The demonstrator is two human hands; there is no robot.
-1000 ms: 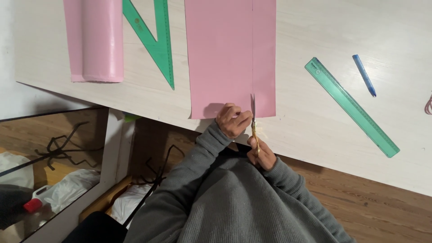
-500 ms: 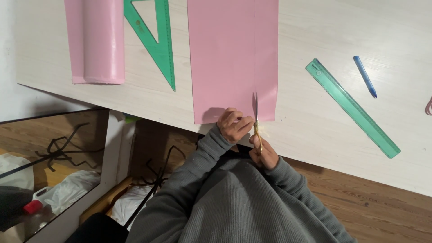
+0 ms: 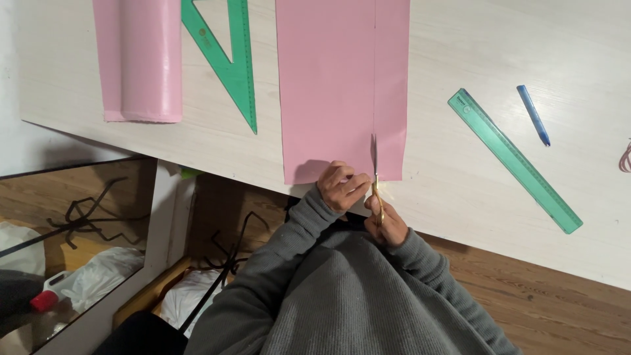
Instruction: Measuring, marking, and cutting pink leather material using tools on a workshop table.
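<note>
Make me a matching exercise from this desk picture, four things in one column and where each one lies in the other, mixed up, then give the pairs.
1. pink roll
2. green set square
3. blue pen
4. scissors

A. right of the green ruler
B. at the near edge of the pink sheet, in the right hand
C. far left of the table
D. between roll and sheet

Pairs: 1-C, 2-D, 3-A, 4-B

The person wears a grey ribbed knit sweater filling the lower middle of the frame. Its long sleeves run up to both wrists, with snug, finer-ribbed cuffs; the left hand [image 3: 340, 188] and right hand [image 3: 388, 221] are bare, without rings or gloves.
</note>
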